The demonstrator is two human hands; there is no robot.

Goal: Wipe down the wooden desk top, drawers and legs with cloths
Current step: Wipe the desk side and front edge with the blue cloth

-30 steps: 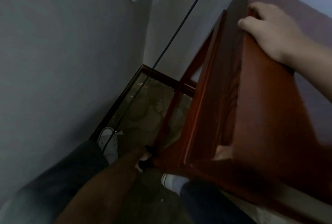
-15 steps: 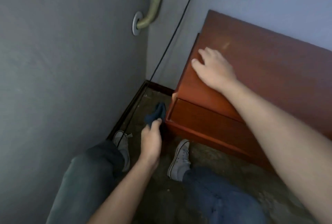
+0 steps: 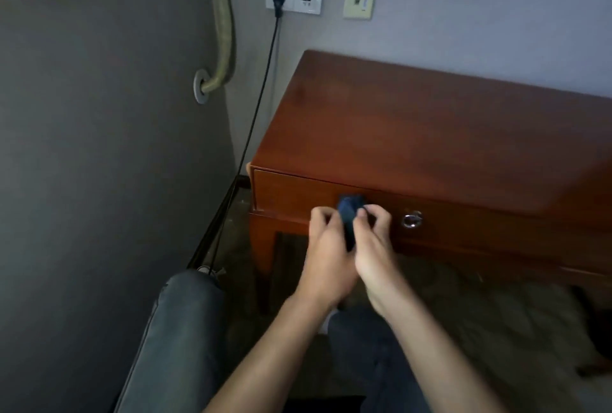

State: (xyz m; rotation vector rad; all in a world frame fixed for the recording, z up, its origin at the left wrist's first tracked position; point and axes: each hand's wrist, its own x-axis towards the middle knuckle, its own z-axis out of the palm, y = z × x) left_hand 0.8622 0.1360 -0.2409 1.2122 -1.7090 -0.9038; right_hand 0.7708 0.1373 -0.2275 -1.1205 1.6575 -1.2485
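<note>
One dark blue cloth (image 3: 349,213) pinched between left hand (image 3: 326,248) and right hand (image 3: 376,247), before one desk (image 3: 430,134).

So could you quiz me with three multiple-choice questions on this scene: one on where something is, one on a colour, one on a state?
1. Where is the cloth?
A. On the desk top
B. Between both hands, in front of the drawer
C. On the floor

2. What colour is the cloth?
A. White
B. Yellow
C. Dark blue

3. How is the drawer?
A. Closed
B. Pulled wide open
C. Removed

Answers:
1 B, the left hand and right hand grip it before the drawer front.
2 C, it shows dark blue between the fingers.
3 A, its front sits flush, ring pull untouched.
</note>
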